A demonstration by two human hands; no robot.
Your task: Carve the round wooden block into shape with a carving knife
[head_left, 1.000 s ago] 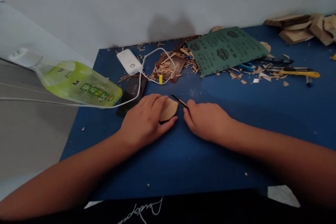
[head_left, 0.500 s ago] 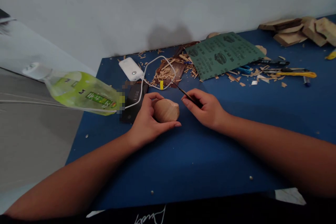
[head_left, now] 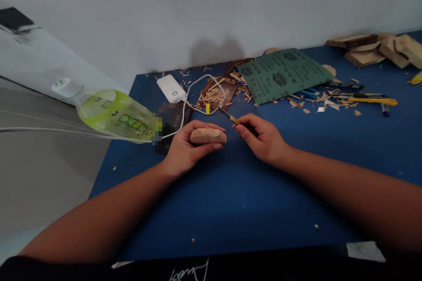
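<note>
On left fingers (head_left: 211,146), wood block (head_left: 208,136) turned

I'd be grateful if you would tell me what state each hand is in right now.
Left hand: closed, holding a carved wooden block.
Right hand: closed, holding a small carving knife.

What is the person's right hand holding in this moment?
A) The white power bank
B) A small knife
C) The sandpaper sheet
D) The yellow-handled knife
B. The right hand pinches the small knife in its fingers, while the yellow-handled knife lies away to the right.
</note>
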